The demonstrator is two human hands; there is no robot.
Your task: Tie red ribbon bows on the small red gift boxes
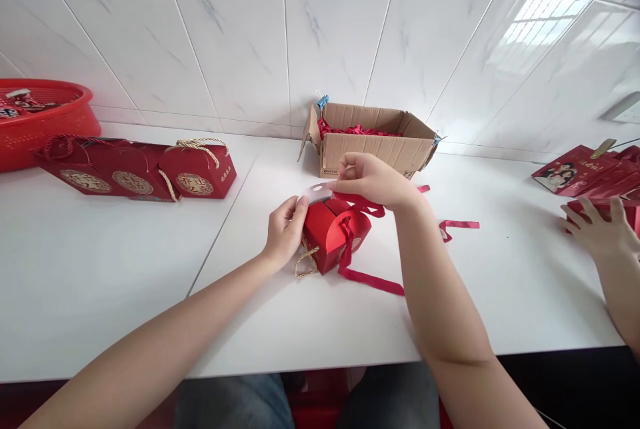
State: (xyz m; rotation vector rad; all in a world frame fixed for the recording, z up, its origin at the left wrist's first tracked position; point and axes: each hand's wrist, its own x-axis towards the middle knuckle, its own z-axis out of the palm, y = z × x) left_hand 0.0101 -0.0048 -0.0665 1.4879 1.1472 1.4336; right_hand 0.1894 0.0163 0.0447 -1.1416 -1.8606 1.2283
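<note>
A small red gift box [324,237] with a rounded top stands on the white table in front of me. My left hand [286,229] is closed on its left side, thumb against the raised pale flap [319,192], which has a hole in it. My right hand [369,182] is above the box, fingertips pinched at the flap's right edge on a red ribbon [373,280]. That ribbon loops beneath the fingers, and one end hangs down the box front onto the table. A gold cord handle [306,264] lies at the box's left; my right fingertips are partly hidden.
An open cardboard box [377,150] of red ribbons stands by the wall. Several finished-looking red boxes [145,179] and a red plastic basket [50,139] are at left. Another ribbon piece [463,224] lies at right, near another person's hand [603,226] on a red box.
</note>
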